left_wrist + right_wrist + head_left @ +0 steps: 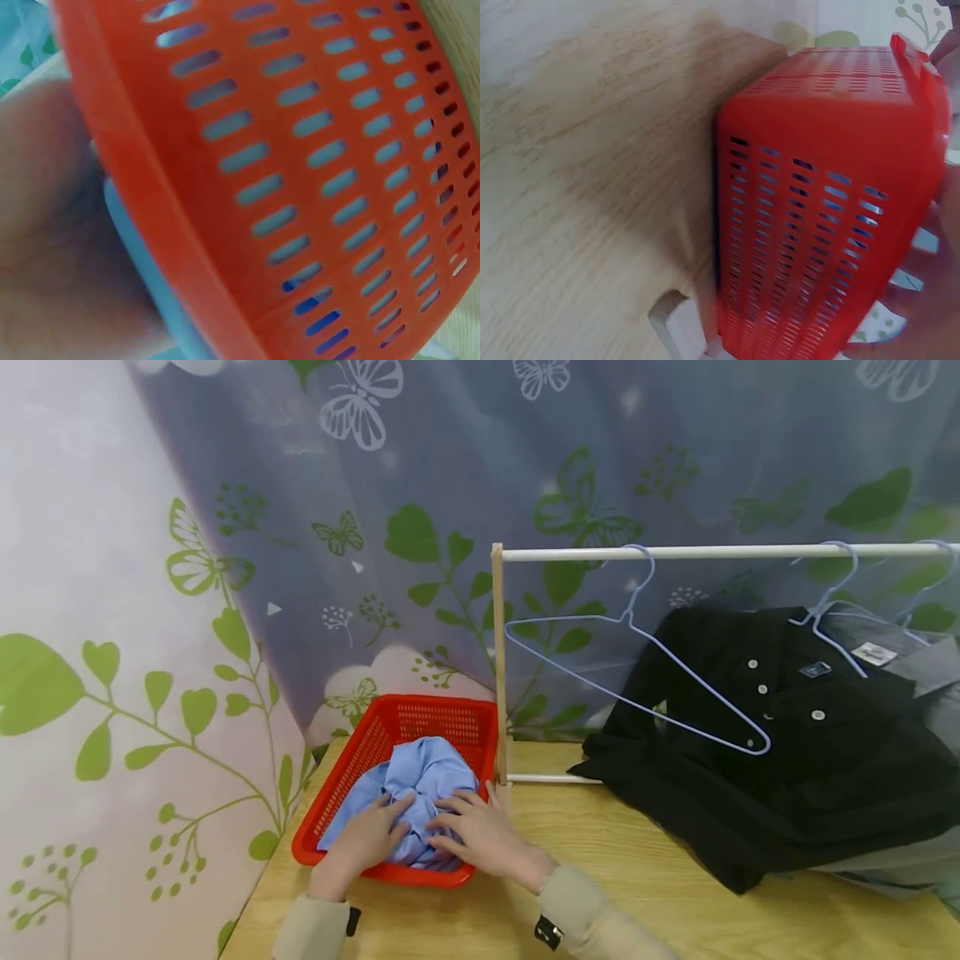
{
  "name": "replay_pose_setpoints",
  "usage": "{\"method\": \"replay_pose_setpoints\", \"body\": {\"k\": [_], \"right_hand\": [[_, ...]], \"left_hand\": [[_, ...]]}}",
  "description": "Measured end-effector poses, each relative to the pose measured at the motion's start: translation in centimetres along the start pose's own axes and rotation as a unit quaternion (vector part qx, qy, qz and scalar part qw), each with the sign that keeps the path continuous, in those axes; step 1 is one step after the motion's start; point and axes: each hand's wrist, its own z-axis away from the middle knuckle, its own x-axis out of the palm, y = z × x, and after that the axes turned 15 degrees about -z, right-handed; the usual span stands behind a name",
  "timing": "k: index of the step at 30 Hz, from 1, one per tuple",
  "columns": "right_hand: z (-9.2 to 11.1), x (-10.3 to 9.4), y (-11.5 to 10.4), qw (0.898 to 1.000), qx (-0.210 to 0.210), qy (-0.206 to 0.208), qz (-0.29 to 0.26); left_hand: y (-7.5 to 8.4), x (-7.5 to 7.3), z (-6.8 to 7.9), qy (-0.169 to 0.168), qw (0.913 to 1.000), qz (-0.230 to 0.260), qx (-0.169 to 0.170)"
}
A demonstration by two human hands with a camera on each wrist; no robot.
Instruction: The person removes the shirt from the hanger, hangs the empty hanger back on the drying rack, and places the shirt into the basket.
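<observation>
A crumpled light-blue garment [431, 764] lies in a red plastic basket [399, 874] with slotted walls. My left hand [369, 835] reaches over the near rim and touches the garment's left part. My right hand [480, 833] comes over the right side, its spread fingers resting on the cloth. The basket's slotted wall [300, 150] fills much of the left wrist view, with my hand [67, 232] blurred beyond the rim. In the right wrist view, fingers [911, 300] show past the basket's rim; their tips are partly hidden.
Right of the basket stands a rack with a wooden post [500, 668] and white rail [720, 552]. A bare blue hanger [675, 652] hangs from it. Black clothing [750, 793] lies on the wooden table [600, 835], below more hangers. A patterned curtain [450, 460] stands behind.
</observation>
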Motion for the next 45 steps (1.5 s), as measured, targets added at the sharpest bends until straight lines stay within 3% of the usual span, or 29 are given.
{"method": "replay_pose_setpoints", "body": {"k": [2, 5, 7, 10, 12, 15, 22, 25, 30, 33, 39, 45], "right_hand": [[0.3, -0.7, 0.1, 0.999, -0.014, 0.043, 0.003], [0.8, -1.9, 0.3, 0.991, -0.052, 0.12, 0.021], [1.2, -2.6, 0.5, 0.98, -0.083, 0.176, 0.045], [1.9, -3.7, 0.9, 0.956, -0.13, 0.249, 0.084], [2.4, -4.3, 1.1, 0.941, -0.154, 0.285, 0.102], [3.1, -5.3, 1.3, 0.928, -0.17, 0.313, 0.112], [4.8, -7.7, 1.5, 0.923, -0.142, 0.34, 0.11], [5.6, -9.1, 1.5, 0.921, -0.127, 0.351, 0.11], [7.2, -11.9, 1.9, 0.921, -0.101, 0.361, 0.102], [8.4, -14.0, 2.4, 0.915, -0.101, 0.377, 0.105], [10.9, -19.1, 3.3, 0.885, -0.115, 0.436, 0.12], [13.8, -24.4, 4.4, 0.853, -0.069, 0.493, 0.158]], "left_hand": [[0.4, -0.3, -0.3, 0.09, 0.9959, -0.008, -0.01], [1.3, -0.9, -0.6, 0.225, 0.9741, -0.01, -0.019], [2.2, -1.5, -0.6, 0.282, 0.9592, -0.002, -0.017], [3.6, -2.3, -0.4, 0.318, 0.948, 0.0, -0.005], [4.4, -2.7, -0.4, 0.327, 0.945, -0.005, 0.005], [5.5, -3.1, -0.6, 0.337, 0.9409, -0.017, 0.023], [7.2, -3.7, -1.6, 0.364, 0.9266, -0.054, 0.076], [7.7, -4.0, -2.2, 0.36, 0.927, -0.06, 0.088], [8.3, -5.0, -3.5, 0.338, 0.935, -0.057, 0.092], [8.6, -5.9, -4.6, 0.332, 0.9367, -0.06, 0.092], [9.1, -7.7, -7.2, 0.363, 0.9251, -0.071, 0.086], [9.4, -8.9, -9.7, 0.377, 0.9209, -0.071, 0.066]]}}
